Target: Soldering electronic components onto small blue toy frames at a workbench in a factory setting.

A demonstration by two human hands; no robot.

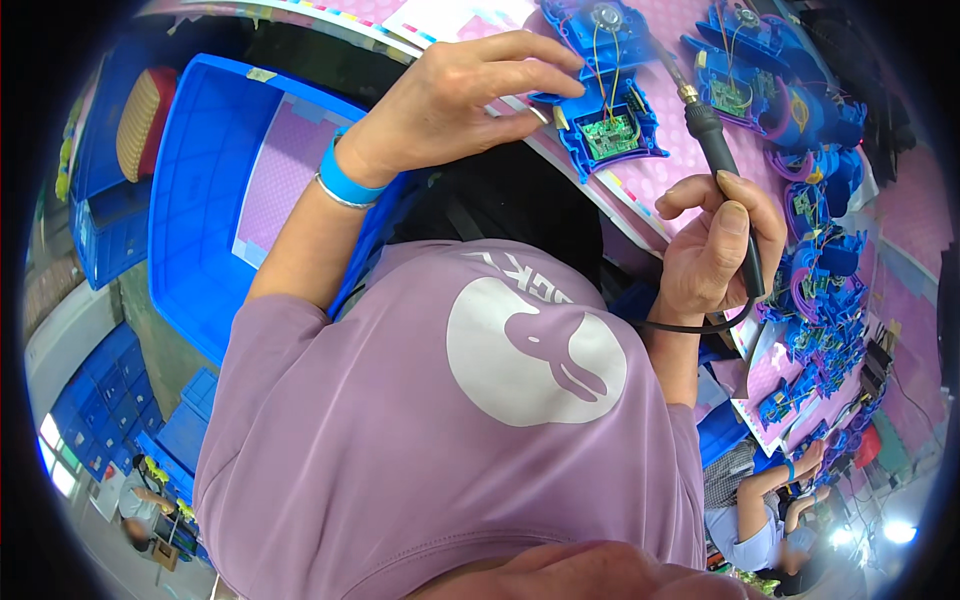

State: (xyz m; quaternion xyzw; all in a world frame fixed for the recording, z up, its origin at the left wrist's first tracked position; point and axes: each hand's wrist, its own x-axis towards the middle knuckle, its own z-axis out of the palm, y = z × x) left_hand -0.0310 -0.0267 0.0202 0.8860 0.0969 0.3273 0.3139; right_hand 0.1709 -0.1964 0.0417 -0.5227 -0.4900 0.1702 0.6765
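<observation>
Nearest the camera: a purple shirt (450,440) with a white round rabbit print fills the lower half of the view.

Right hand (715,245) at 3 o'clock, fingers clenched around the black handle of a soldering iron (712,140). The iron slants up toward 12 o'clock, its metal tip close to the open toy part; whether it touches, cannot tell. A black cord (690,326) loops below the hand.

Left hand (470,95) at 12 o'clock, blue wristband (345,182) on the wrist. Its fingers pinch the near edge of a blue plastic toy part (605,90), lying open on the pink counter (665,170). Inside the part: a green circuit board (610,135), yellow wires and a small round speaker above.

At 9 to 10 o'clock, below the left forearm, a large blue bin (190,230) with a pink sheet lying in it.

Farther off, at 1 to 4 o'clock, more blue toy parts (815,300) with circuit boards lie piled along the counter. At 4 o'clock, far end, another person's arm (775,480) reaches toward that row.
</observation>
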